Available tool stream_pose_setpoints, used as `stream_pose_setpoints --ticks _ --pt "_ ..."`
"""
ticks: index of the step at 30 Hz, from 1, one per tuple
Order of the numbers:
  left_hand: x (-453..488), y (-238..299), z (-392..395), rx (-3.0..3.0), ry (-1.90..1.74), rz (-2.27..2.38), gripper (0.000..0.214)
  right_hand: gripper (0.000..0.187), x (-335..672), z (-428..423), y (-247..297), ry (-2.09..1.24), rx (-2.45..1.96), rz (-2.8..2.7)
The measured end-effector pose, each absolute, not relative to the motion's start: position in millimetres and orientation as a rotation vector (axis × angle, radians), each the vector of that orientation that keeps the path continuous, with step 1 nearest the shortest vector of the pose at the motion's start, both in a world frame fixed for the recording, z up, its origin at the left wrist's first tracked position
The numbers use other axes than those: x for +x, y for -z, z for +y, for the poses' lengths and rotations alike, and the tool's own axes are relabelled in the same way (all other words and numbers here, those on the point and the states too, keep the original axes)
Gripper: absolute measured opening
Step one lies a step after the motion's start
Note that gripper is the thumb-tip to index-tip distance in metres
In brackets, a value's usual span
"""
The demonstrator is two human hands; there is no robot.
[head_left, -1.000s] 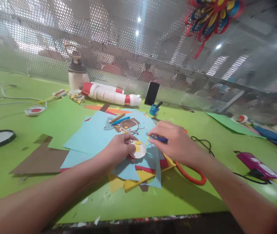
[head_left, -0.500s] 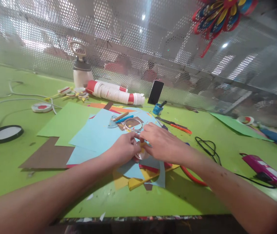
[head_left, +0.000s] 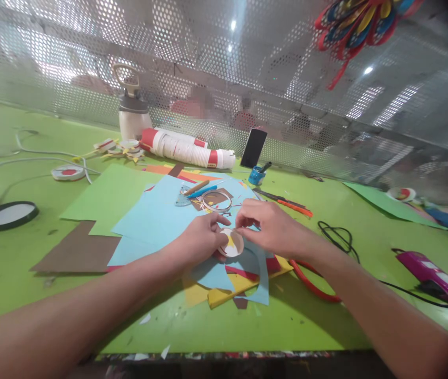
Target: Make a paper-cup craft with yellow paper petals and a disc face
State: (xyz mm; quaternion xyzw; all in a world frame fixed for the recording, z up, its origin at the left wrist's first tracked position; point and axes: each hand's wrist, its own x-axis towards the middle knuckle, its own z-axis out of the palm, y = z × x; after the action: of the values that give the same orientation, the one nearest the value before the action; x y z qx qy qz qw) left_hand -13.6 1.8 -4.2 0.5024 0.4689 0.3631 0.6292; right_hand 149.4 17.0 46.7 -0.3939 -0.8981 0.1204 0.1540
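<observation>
My left hand [head_left: 202, 237] grips a small round white paper cup piece [head_left: 236, 249] by its left side, thumb over the rim. A yellow cut-out shape [head_left: 230, 241] shows inside it. Just right of the rim, the thumb and forefinger of my right hand [head_left: 263, 223] are pinched together; what they hold, if anything, is too small to make out. Both hands are over light blue paper sheets [head_left: 160, 210]. Behind them lie a clear ring [head_left: 216, 209], a blue pen [head_left: 202, 192] and a brown pencil-like stick [head_left: 197, 187].
Stacked paper cups [head_left: 186, 151] and a pump bottle [head_left: 133, 118] stand at the back. A phone [head_left: 254, 148] leans beside a blue pot [head_left: 256, 176]. To the right are an orange-handled tool [head_left: 295, 207], red-handled scissors [head_left: 314, 287] and a magenta corded device [head_left: 431, 271].
My right hand has drawn back to the right, off the cup piece, uncovering its inside and the yellow shape. My left hand still holds it in about the same place.
</observation>
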Motion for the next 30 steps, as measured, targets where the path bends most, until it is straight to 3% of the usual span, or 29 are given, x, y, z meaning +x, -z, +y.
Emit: stream_pose_setpoints --ticks 5,10,30 --pt "-14 2 0 1.093 -0.841 1.08 0.037 0.008 160 18 -38 -0.865 -1.274 -2.064" --pt "-13 1 0 1.064 -0.848 1.046 0.036 0.016 160 15 -25 -1.113 -1.229 -1.787" --pt "-13 -2 -2 0.937 -0.866 1.0 0.03 0.017 152 5 5 -1.164 -1.143 -1.492"
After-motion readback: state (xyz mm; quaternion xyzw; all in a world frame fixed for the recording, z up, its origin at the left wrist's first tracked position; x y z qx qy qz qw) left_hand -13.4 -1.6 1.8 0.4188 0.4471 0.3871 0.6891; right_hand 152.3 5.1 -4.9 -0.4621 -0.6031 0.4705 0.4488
